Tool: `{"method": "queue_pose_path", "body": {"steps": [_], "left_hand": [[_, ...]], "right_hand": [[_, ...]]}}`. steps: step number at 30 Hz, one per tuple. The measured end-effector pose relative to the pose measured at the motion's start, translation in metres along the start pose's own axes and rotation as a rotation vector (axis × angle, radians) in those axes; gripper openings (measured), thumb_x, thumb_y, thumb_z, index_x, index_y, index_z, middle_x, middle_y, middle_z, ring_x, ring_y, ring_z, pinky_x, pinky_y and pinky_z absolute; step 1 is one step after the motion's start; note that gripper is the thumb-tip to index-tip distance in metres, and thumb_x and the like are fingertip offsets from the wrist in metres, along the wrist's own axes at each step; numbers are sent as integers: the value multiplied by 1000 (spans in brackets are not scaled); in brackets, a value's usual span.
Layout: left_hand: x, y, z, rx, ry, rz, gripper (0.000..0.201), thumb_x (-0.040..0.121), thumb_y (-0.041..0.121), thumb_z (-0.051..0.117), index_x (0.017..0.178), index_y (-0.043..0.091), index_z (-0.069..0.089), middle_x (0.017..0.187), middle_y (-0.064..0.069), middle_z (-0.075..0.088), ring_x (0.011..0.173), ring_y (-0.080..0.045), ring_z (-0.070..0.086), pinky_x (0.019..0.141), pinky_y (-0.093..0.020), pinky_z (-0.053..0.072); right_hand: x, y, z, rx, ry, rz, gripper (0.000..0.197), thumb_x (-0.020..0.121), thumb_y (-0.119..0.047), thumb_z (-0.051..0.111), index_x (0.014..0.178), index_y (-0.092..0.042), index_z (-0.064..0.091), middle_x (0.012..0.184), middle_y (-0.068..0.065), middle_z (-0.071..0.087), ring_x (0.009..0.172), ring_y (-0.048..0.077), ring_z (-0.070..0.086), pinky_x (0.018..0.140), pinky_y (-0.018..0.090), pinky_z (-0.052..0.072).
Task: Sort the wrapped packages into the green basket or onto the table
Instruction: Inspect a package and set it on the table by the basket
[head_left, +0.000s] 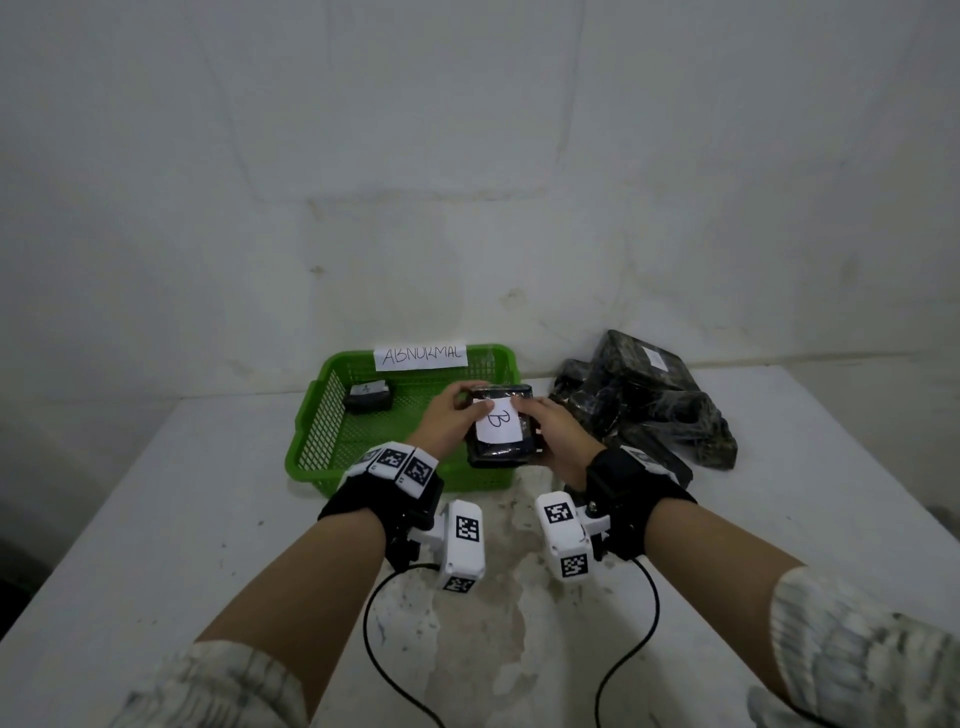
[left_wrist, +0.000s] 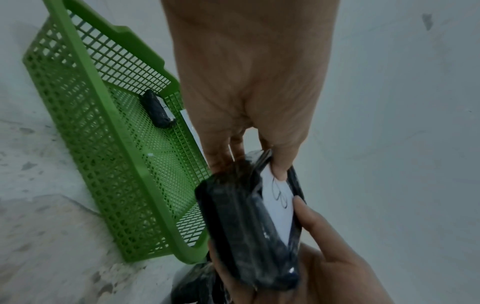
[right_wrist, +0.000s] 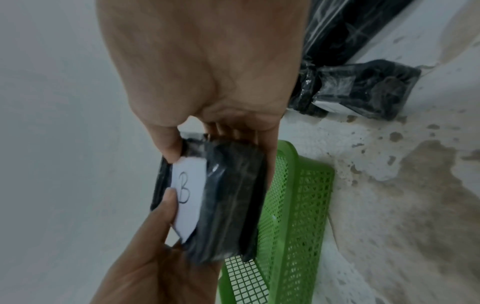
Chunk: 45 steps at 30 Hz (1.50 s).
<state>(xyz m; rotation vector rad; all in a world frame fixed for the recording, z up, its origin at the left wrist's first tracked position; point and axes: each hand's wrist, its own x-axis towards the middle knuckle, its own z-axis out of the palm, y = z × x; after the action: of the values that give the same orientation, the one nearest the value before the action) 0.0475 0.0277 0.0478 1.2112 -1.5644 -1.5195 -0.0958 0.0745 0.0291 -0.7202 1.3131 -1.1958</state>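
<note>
Pkg B (head_left: 500, 427) between both hands, apparently.

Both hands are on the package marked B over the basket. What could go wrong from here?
1. The black plastic-wrapped package with the white B label hangs above the green mesh basket's near right corner; released now, it might catch the rim.
2. The left hand and right hand grip glossy wrap, which may slip.

Glossy black film wraps the package (head_left: 501, 431) (paper label (head_left: 498, 422)); the basket (head_left: 332, 415) is perforated green plastic.
</note>
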Motion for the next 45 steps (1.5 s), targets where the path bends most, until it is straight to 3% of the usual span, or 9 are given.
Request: {"method": "queue_pose_path", "body": {"steps": [3,9,18,23,30,36,39,42,45], "left_hand": [[0,-2,-3,-88,58,9,35,88,9,60,122,7,51,119,-25,59,83,-25,62,72,-31,54],[-4,-4,-1,-65,-36,-45,56,87,3,60,137,14,38,130,-22,53,114,-37,56,94,-53,48],[-9,-1,-3,-87,-113,-69,73,86,-4,57,147,17,24,141,-13,46,121,-33,51,100,-52,43],[-13,-1,-3,-26,-144,-48,77,84,-12,55,148,15,21,146,-12,40,121,-32,51,97,-46,46],[-10,2,0,-101,-50,-83,39,92,5,53,127,13,38,129,-19,53,79,-16,60,63,-35,55],[-7,-2,-1,-45,-75,-98,33,92,15,55,121,17,39,110,-8,58,87,-19,59,68,-39,55],[-3,-8,0,10,62,-34,31,91,13,57,116,16,39,113,-12,55,85,-19,58,63,-28,52],[3,-10,-5,71,213,-25,28,87,5,59,97,23,41,101,-12,51,88,-25,54,78,-42,50],[-4,-2,-4,-113,89,-84,11,96,7,44,96,18,44,102,-9,54,91,-23,56,74,-39,51]], "right_hand": [[-4,1,-4,-14,-87,23,27,88,-12,64,111,-12,52,106,11,60,89,25,62,85,49,52],[-2,3,-5,15,-50,-15,53,86,-3,66,133,-7,44,105,9,64,88,23,64,74,38,55],[0,4,-7,-23,-38,-62,73,77,10,70,139,-11,36,126,24,58,96,27,64,84,43,54],[-1,5,-5,-16,-30,-19,59,83,-12,72,133,-19,41,122,11,62,101,25,63,82,43,56],[-5,0,-3,-93,-35,-12,44,84,-18,71,120,-24,47,104,1,64,95,24,62,83,48,54],[-7,-3,-3,-119,-22,-9,25,89,-31,65,105,-24,48,98,2,65,92,24,62,85,52,52],[-8,-3,-1,-164,-51,-34,31,88,-42,64,108,-24,49,115,4,61,109,27,58,81,51,55],[-11,-5,1,-140,-88,-17,42,92,-57,48,120,-26,52,134,7,49,123,33,48,67,43,59],[-13,-7,-2,-125,-92,-56,31,101,-39,41,122,-23,58,124,9,55,106,29,56,68,39,57]]}}
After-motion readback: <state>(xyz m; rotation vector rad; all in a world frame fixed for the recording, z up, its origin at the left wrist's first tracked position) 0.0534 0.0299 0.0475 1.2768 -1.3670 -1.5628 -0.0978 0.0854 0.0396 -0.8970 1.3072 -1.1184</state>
